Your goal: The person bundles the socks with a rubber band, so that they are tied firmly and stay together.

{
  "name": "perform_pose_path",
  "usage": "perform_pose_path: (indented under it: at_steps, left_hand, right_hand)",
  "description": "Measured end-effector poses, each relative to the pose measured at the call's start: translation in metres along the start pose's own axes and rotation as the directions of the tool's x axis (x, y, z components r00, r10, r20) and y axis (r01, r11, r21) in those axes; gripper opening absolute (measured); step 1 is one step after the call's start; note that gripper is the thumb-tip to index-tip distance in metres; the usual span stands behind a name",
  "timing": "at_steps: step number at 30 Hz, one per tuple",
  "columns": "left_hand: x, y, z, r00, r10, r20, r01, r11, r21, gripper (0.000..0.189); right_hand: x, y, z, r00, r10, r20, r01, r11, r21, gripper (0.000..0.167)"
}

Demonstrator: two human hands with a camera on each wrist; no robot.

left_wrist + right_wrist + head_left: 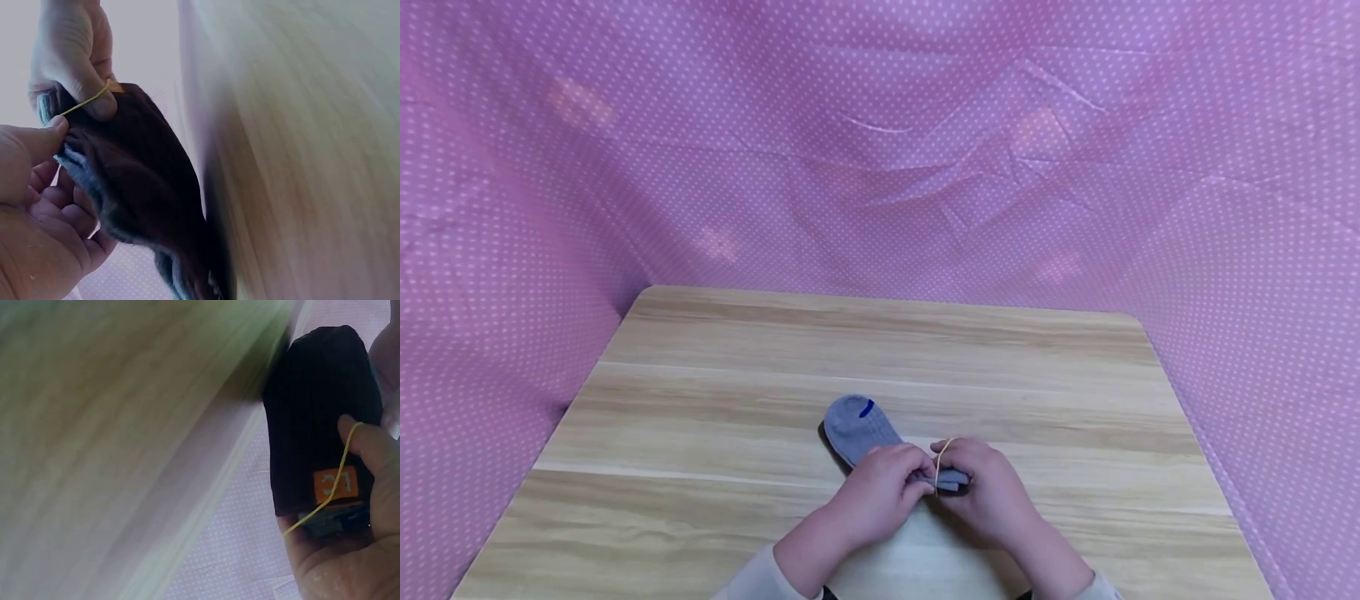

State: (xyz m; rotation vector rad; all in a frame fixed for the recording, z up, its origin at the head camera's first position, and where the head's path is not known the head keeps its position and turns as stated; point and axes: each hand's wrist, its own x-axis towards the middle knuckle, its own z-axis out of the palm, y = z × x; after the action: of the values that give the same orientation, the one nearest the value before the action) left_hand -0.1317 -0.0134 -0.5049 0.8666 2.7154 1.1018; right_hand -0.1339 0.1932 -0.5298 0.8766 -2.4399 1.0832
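A grey sock (857, 429) with a dark blue mark lies over a dark sock (322, 387), the two stacked and slanting towards the hands. An orange label (335, 482) shows near the dark sock's cuff. My left hand (883, 492) pinches the socks' edge near the cuffs. Around the cuff end curl the fingers of my right hand (992, 492), its thumb on the dark sock. A thin yellow rubber band (938, 467) is stretched over the right hand's fingers and across the cuffs. Part of the band is hidden behind the socks.
Under the hands is a light wood-grain table (700, 433) with rounded far corners. Pink polka-dot cloth (880, 167) hangs behind it and along both sides.
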Motion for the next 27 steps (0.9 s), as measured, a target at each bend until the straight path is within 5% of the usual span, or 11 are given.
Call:
perform_pose_path:
  at_steps: [9,16,22,27]
  left_hand:
    - [0.001,-0.003,0.0,0.996,0.086,0.037,-0.09,0.989,0.118,0.053]
    - [0.003,-0.008,0.004,0.985,0.171,-0.017,-0.165,0.969,0.184,0.037]
    - [0.003,-0.011,0.005,0.955,0.281,-0.1,-0.255,0.943,0.215,0.027]
    - [0.004,-0.014,0.005,0.909,0.367,-0.196,-0.327,0.922,0.207,0.023]
  right_hand:
    - [-0.002,-0.002,0.0,0.998,0.059,0.012,-0.059,0.998,-0.009,0.053]
    - [-0.002,-0.003,0.001,0.999,0.044,-0.007,-0.045,0.999,-0.003,0.052]
    - [-0.001,-0.003,0.002,0.999,0.04,-0.01,-0.04,0.999,-0.01,0.051]
    - [0.001,-0.003,0.0,0.999,0.037,-0.009,-0.037,0.999,-0.024,0.05]
